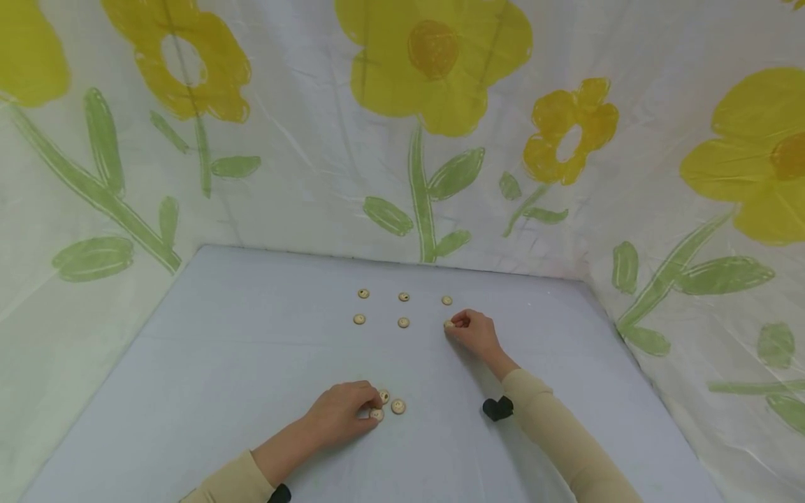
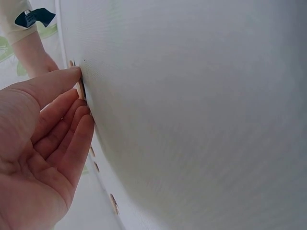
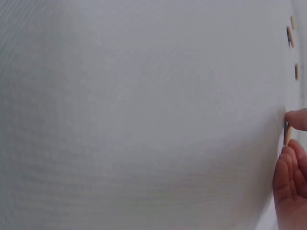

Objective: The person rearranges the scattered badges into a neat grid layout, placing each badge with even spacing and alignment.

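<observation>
On the far part of the table, my right hand (image 1: pixel 476 331) pinches a small round wooden disc (image 1: pixel 448 325) between thumb and fingers, at the right end of the nearer of two rows. In the right wrist view that disc (image 3: pixel 287 134) stands edge-on at the tabletop. Closer to me, my left hand (image 1: pixel 342 413) grips another wooden disc (image 1: pixel 376 414), its thumb at the near edge. A disc with a dark spot (image 1: pixel 384 396) lies right by the left fingertips, partly covered. One more disc (image 1: pixel 399 406) lies just to the right.
Three discs form the back row, including a left one (image 1: pixel 363 293) and a right one (image 1: pixel 446 300). Two others, such as the middle disc (image 1: pixel 404 322), share the right hand's row. A pale table (image 1: pixel 251 391) meets a flower-painted sheet (image 1: pixel 302 175) behind and at both sides.
</observation>
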### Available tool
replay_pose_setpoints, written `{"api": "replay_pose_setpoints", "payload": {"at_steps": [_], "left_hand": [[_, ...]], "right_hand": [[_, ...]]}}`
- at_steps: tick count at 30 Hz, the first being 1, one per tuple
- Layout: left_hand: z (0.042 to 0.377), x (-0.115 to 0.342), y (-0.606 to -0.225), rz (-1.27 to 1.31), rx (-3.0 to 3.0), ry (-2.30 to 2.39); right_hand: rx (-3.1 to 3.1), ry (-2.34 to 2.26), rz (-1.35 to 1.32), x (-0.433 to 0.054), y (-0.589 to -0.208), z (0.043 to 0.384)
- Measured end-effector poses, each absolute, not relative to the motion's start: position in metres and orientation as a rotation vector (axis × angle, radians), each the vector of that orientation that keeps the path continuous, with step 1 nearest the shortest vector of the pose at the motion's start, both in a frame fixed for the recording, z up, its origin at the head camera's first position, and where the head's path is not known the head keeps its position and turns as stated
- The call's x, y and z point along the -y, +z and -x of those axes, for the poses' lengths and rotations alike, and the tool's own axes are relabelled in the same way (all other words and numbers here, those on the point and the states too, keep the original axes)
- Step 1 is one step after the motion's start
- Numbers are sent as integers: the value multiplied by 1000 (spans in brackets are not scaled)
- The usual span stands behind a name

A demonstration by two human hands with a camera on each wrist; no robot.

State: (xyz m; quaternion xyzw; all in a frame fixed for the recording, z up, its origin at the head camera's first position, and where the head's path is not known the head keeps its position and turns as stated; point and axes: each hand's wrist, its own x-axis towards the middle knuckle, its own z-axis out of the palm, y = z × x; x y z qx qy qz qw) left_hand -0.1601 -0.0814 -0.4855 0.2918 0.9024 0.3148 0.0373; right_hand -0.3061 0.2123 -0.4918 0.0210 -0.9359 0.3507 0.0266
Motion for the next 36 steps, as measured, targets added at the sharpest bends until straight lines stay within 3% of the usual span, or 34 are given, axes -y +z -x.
{"api": "replay_pose_setpoints", "payload": {"at_steps": [36], "left_hand": [[160,81,-486,-904,-2790,963]], "right_hand": [[2831,1239,28,-214,-495,296]]}}
